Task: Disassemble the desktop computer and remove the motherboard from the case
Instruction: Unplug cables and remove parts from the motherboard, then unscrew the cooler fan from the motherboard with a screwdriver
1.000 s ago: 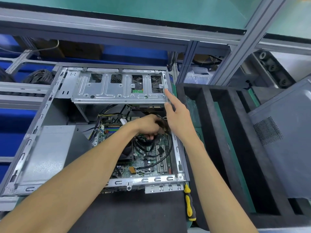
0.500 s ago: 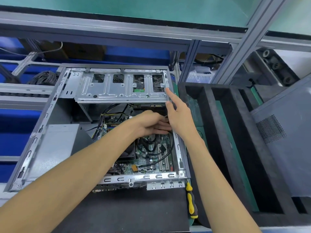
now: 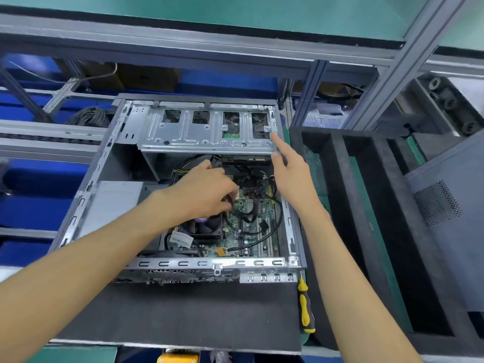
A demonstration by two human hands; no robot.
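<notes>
Black foam mat (image 3: 183,315) under case (image 3: 86,195)

A yellow and black screwdriver (image 3: 306,307) lay on the dark mat (image 3: 183,315). To the right stood a black foam tray (image 3: 366,205) with long slots, and beside it a grey panel (image 3: 450,221) with tiny holes.

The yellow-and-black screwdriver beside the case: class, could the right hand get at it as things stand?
Probably yes. The screwdriver lies uncovered on the bench right of the case, near the right forearm. The right hand holds nothing; only its fingertip touches the drive cage.
</notes>
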